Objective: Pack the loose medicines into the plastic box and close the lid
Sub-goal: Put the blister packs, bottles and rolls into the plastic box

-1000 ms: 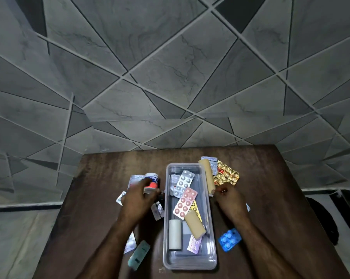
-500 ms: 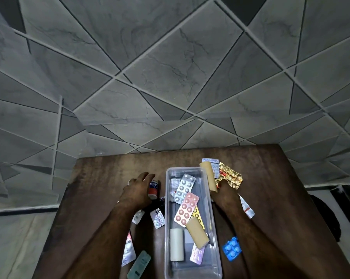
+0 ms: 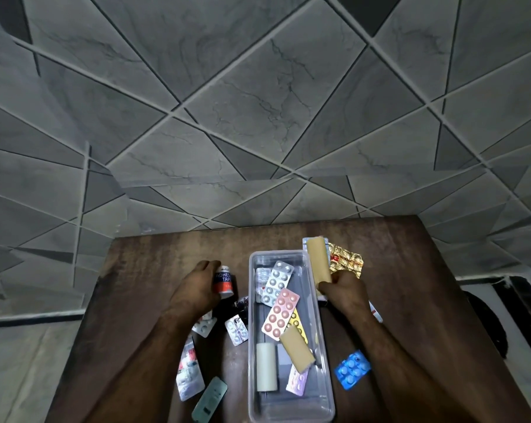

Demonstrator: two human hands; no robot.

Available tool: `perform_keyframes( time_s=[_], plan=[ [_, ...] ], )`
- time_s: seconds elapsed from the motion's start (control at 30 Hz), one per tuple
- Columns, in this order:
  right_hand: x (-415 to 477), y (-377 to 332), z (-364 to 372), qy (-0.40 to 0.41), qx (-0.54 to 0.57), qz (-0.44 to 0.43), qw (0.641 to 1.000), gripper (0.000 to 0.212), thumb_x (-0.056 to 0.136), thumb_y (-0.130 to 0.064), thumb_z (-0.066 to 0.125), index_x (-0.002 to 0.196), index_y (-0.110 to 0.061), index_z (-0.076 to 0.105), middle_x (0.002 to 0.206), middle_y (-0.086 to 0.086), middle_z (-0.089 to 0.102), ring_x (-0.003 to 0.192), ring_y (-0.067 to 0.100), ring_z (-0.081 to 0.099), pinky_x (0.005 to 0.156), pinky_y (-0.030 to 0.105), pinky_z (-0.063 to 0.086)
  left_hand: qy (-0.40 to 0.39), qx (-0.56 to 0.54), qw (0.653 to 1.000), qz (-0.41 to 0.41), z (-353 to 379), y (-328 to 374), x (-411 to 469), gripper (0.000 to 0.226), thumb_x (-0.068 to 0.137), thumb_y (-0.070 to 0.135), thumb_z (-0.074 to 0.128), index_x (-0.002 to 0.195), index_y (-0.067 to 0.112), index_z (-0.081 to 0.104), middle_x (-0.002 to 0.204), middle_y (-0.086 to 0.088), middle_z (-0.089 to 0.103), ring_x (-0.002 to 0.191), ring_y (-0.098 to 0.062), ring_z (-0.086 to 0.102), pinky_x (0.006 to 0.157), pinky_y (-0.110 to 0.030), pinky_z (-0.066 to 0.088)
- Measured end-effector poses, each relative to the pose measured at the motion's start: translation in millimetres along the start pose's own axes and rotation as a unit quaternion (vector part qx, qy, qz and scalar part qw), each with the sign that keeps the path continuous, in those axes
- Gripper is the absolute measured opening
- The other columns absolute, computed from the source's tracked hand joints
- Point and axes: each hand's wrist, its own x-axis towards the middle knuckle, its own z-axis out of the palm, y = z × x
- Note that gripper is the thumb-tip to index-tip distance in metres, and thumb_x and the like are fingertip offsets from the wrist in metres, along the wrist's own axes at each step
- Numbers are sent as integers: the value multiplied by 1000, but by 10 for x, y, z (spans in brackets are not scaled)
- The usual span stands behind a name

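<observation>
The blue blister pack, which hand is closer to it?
Right. The right hand is up the table from the blue blister pack, on its side of the box; the left hand is across the box.

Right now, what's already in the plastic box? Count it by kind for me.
Blister strips: 5 (silver strip, second silver strip partly under it, pink strip, yellow strip, pale purple strip)
Rolls: 2 (tan roll, white roll)
Total: 7 visible in the plastic box
</observation>
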Motion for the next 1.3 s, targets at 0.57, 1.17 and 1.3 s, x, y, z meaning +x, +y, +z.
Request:
perform_keyframes(
  time_s=[0.57, 1.17, 1.3],
  plan=[
    [-776, -137, 84, -21, -23, -80, 996, 30, 75, -35, 69, 95, -12, 68, 91, 7, 73, 83, 26, 67, 66, 30, 49, 64, -80, 987, 122, 43, 760, -405, 72, 71, 13, 76, 138, 13, 49, 138, -9, 54, 119, -27, 58, 98, -32, 48],
    [-790, -114, 276, -2, -124, -145, 982, 31, 87, -34, 61, 102, -6, 62, 107, 14, 66, 99, 31, 63, 79, 33, 47, 28, 125, 986, 110, 531, 729, -363, 79, 77, 39, 71, 146, 27, 34, 157, 0, 32, 137, -30, 33, 108, -47, 31],
    [-749, 53, 103, 4, -31, -120, 992, 20, 84, -30, 68, 93, -12, 66, 86, 1, 69, 87, 23, 65, 70, 29, 44, 99, 3, 989, 111, 489, 569, -494, 72, 78, 42, 72, 143, 25, 45, 152, -1, 41, 134, -28, 43, 104, -43, 37]
  ],
)
